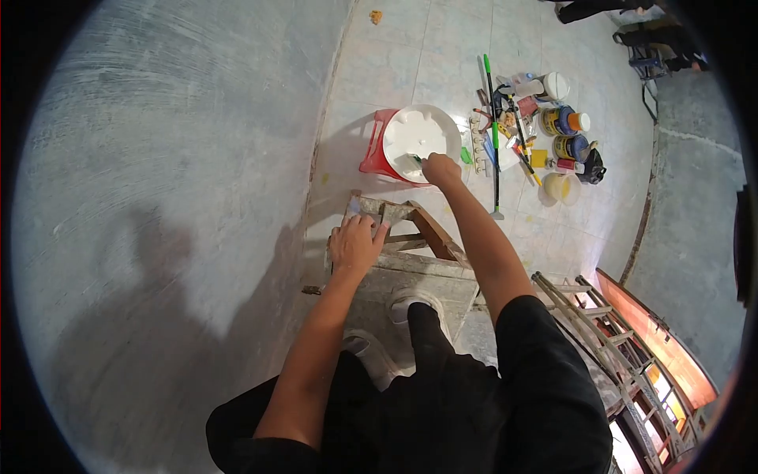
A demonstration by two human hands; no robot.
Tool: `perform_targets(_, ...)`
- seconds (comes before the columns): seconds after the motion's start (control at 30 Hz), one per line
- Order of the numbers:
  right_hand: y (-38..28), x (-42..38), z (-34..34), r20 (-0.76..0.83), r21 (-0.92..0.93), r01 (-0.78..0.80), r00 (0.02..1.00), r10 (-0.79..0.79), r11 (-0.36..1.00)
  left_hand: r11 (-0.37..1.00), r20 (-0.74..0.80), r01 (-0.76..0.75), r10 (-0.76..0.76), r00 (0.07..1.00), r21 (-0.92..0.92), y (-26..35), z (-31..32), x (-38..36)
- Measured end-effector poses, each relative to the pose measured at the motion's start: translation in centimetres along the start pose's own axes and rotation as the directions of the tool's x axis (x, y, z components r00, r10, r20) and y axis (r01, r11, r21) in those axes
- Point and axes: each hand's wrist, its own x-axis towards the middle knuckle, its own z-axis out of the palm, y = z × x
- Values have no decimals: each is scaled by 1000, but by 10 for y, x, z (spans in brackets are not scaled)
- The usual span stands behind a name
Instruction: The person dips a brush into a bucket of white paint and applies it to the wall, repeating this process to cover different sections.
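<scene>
My right hand point(440, 171) is closed around a small paintbrush point(415, 160), whose dark green part shows past my fingers. It is held over the right part of a wide, round white basin point(418, 126), which rests on a red plastic stool point(374, 152). Whether the bristles touch the basin is too small to tell. My left hand point(357, 243) lies on the top of a worn wooden stand point(403, 212), with its thumb apart from the fingers. Below my hands, my shoes are on a grey, paint-stained board point(371, 296).
A grey wall point(181, 118) rises close on my left. On the tiled floor, a green-and-black pole point(496, 134) lies beside paint jars point(557, 121), a yellowish tub point(561, 188) and scattered tools. Ladders point(608, 332) lean at lower right. Another person's legs point(588, 9) show at top right.
</scene>
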Motion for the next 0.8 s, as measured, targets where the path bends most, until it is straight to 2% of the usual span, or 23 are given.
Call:
perform_targets(0.1, 4, -11, -7, -15, -15, 31, 999, -31, 999, 1000, 29, 22, -22, 999, 1, 0, 0, 1)
perform_targets(0.27, 15, -15, 21, 3, -50, 45, 999, -45, 998, 1000, 15, -23, 23, 1000, 18, 7, -4, 6)
perform_targets(0.37, 24, -18, 39, 23, 110, -42, 999, 40, 993, 1000, -10, -31, 31, 999, -1, 5, -2, 5)
perform_targets(0.53, 37, -32, 28, -17, 179, -100, 994, 104, 979, 998, -39, -54, 55, 998, 12, 3, -1, 6)
perform_targets(0.7, 43, -49, 24, -78, 101, 56, 996, -49, 993, 998, -50, -57, 58, 997, 27, 3, -1, 6)
perform_targets(0.8, 35, -51, 35, -27, 23, 116, 993, -115, 993, 998, -35, -39, 41, 999, 42, 5, -2, 6)
